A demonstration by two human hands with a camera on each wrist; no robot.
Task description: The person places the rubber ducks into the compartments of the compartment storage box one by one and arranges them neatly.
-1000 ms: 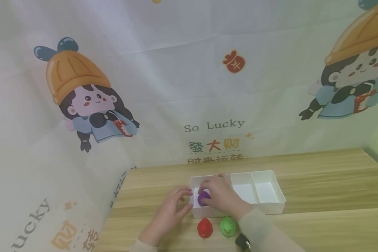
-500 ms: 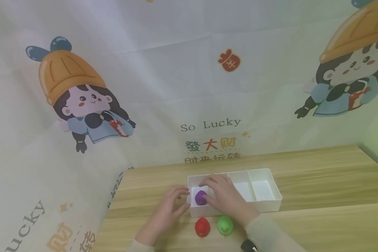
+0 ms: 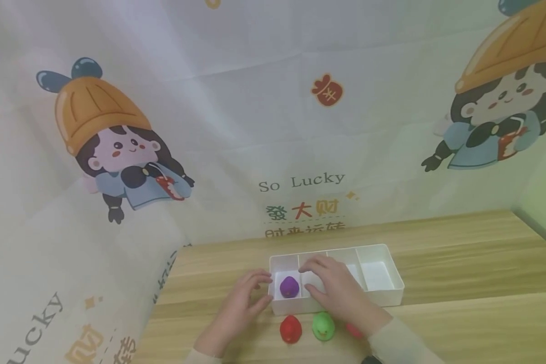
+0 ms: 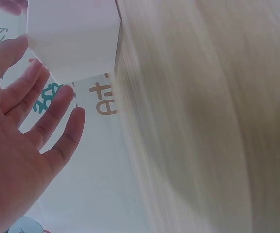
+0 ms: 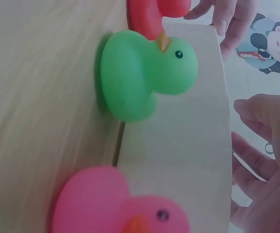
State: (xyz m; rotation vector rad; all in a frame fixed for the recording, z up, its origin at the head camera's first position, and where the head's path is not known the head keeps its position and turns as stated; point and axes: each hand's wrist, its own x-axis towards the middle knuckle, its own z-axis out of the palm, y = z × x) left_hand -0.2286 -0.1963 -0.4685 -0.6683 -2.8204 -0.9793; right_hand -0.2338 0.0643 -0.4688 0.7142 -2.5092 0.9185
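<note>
A purple rubber duck (image 3: 289, 287) sits in the leftmost compartment of a white divided box (image 3: 296, 305). My right hand (image 3: 338, 290) hovers over the box's middle compartments, fingers loosely bent and holding nothing. At the box's left end, my left hand (image 3: 241, 306) rests its fingertips against the wall, fingers spread; the left wrist view shows that hand (image 4: 28, 131) beside the box's end (image 4: 74, 39). In front of the box stand a red duck (image 3: 290, 329), a green duck (image 3: 323, 326) and a pink duck (image 3: 355, 330), the last partly hidden under my right forearm.
The box stands on a wood-grain table (image 3: 459, 263). A white printed cloth (image 3: 236, 151) hangs behind the table and along its left side. In the right wrist view the green duck (image 5: 135, 73) and the pink duck (image 5: 111, 208) stand close to the box's front wall.
My right hand has let go of the purple duck, leaving it in the left compartment, and has moved right. The pink duck has come into view. My left hand stays at the box's end.
</note>
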